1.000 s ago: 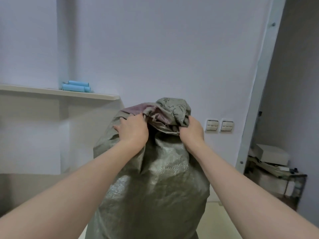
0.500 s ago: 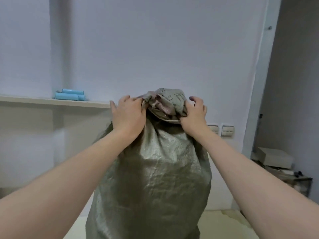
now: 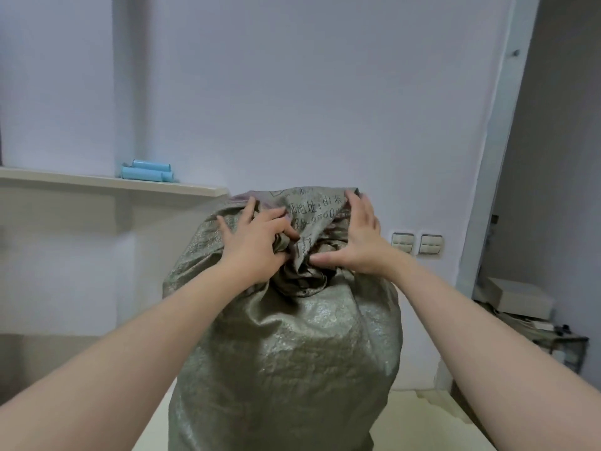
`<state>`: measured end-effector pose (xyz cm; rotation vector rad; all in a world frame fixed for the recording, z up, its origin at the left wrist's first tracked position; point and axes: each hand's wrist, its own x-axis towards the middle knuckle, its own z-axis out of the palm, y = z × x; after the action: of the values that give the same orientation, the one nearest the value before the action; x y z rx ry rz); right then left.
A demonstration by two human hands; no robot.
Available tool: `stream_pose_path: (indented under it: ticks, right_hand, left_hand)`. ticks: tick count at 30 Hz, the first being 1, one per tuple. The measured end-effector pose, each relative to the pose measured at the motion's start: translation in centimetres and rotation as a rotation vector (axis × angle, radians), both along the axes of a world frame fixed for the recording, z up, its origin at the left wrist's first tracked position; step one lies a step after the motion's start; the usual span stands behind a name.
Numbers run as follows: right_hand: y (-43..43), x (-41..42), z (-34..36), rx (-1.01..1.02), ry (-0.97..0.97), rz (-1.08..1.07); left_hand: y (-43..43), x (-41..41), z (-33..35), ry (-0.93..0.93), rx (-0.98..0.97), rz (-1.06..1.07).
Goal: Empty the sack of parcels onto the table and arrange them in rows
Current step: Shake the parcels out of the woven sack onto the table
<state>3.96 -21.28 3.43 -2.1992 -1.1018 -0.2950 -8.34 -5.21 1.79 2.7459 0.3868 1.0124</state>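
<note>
Down at the near end, the sack (image 3: 292, 353) stood upright on the pale surface (image 3: 422, 418), fat and bulging, with not one parcel in sight. So by my reckoning the job had barely started: the neck had to come open, then the tipping out, then all the rows. Basically everything was left to do.

The sack itself was that woven plastic stuff, dull olive-grey, crinkly with a bit of sheen where the light hit the creases. It was rounded at the shoulders and gathered into a tight twisted knot of folds at the top, with a flap carrying dark printed characters sticking up behind.

Up at that neck, the left hand (image 3: 257, 245) had its grip dug into the bunched folds, thumb and middle fingers curled into the fabric. The right hand (image 3: 357, 242) was spread apart, fingers straight up along the printed flap and thumb pressed against the knot, not clamped on anything.

Further back, a shelf (image 3: 113, 183) held a couple of light blue rolls (image 3: 146, 170), and two wall switches (image 3: 416, 244) sat on the plain wall.
</note>
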Motion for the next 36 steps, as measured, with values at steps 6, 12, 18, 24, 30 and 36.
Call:
stream_pose_path:
  ticks: [6,12,18,24,30,36]
  right_hand:
    - [1.6,-0.9,-1.7,-0.364,-0.009,0.024]
    - [2.5,-0.7,-2.9,0.006,-0.271,-0.224]
    - [3.0,-0.6,2.3,0.533,-0.372,-0.174]
    - [3.9,2.3,6.8,0.622,-0.478,-0.105]
    - [5.0,6.4,0.0,0.142,-0.259,-0.166]
    - [4.3,4.0,-0.1,-0.052,-0.176,-0.037]
  left_hand:
    - [0.4,-2.6,-0.1,0.087,0.009,-0.157]
    - [1.0,-3.2,-2.2,0.198,-0.143,0.311]
    - [1.4,-1.8,2.6,-0.311,-0.16,0.125]
    - [1.7,1.0,6.9,-0.636,-0.181,-0.068]
    - [7.3,6.1,0.1,-0.24,-0.096,0.033]
    - [4.1,5.1,1.9,0.092,-0.191,-0.116]
